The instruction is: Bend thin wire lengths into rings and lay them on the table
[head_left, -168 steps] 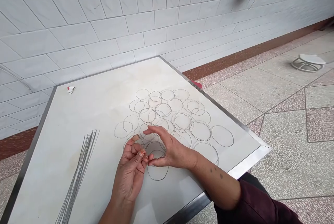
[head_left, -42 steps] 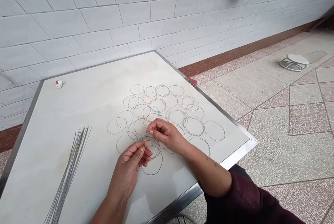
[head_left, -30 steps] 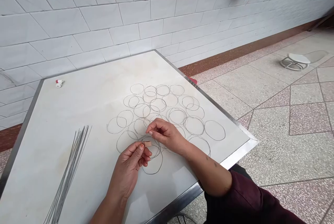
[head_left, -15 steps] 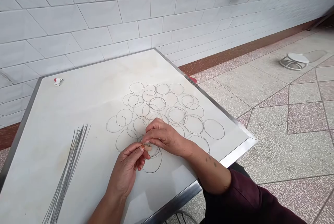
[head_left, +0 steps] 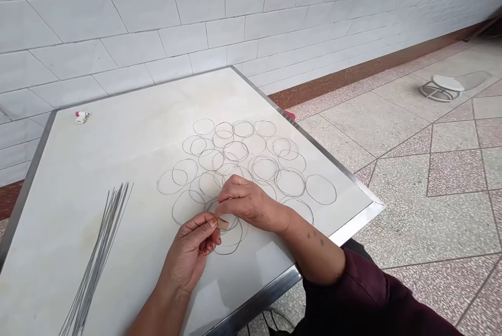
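Near the table's front edge, my left hand (head_left: 196,242) pinches between thumb and index finger a small tan strip (head_left: 223,224), which looks like tape. A thin wire ring seems to be held with it, but the fingers cover the join. Just above and to the right, my right hand (head_left: 249,203) is closed, its thumb and fingertips pressed together close to the left fingertips. Whatever those right fingers grip is too small to make out. Several thin wire rings (head_left: 290,183) lie overlapping on the table around and beyond both hands.
A bundle of straight wires (head_left: 96,257) lies on the left of the white table (head_left: 137,142). Small red and white items (head_left: 81,117) sit in its far left corner. Behind stands a tiled wall (head_left: 133,12). A round stool (head_left: 441,87) is on the floor at right.
My right fingertips have risen slightly from my left ones, and the tan strip has tilted a little. The whole view has shifted slightly.
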The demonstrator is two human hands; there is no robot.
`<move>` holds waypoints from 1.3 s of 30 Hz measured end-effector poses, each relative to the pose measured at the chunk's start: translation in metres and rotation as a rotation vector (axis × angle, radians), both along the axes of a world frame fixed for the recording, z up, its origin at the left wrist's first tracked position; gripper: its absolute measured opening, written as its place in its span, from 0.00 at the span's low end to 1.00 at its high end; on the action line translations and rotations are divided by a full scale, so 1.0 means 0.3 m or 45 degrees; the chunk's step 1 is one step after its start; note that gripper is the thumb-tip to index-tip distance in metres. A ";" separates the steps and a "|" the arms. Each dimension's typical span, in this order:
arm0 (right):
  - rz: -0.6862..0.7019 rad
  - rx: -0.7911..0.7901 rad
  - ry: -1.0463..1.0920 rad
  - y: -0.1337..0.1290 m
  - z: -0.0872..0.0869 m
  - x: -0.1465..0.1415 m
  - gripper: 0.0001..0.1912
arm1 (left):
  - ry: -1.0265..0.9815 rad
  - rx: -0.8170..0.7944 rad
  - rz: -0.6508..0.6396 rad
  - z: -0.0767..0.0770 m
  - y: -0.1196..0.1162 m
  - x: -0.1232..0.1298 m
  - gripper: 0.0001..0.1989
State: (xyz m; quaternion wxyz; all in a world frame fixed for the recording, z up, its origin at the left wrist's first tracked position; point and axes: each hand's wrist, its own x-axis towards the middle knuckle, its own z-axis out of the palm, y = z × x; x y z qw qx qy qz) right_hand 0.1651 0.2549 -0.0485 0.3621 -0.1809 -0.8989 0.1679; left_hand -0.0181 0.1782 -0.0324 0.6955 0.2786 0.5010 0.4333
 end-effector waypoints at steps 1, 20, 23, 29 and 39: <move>0.001 0.026 -0.021 0.000 0.005 0.001 0.12 | 0.005 -0.002 -0.001 0.000 0.001 -0.001 0.10; 0.056 0.074 -0.083 -0.011 0.036 0.003 0.11 | 0.193 0.079 -0.108 0.012 0.004 -0.010 0.12; 0.061 0.119 -0.139 -0.014 0.045 0.006 0.11 | 0.233 0.096 -0.129 0.012 0.006 -0.013 0.12; 0.106 -0.041 -0.037 -0.021 0.053 0.003 0.10 | 0.571 0.246 -0.242 0.019 0.004 -0.024 0.15; 0.013 -0.055 0.012 -0.021 0.044 -0.011 0.06 | 0.455 0.317 -0.174 0.034 0.001 -0.015 0.15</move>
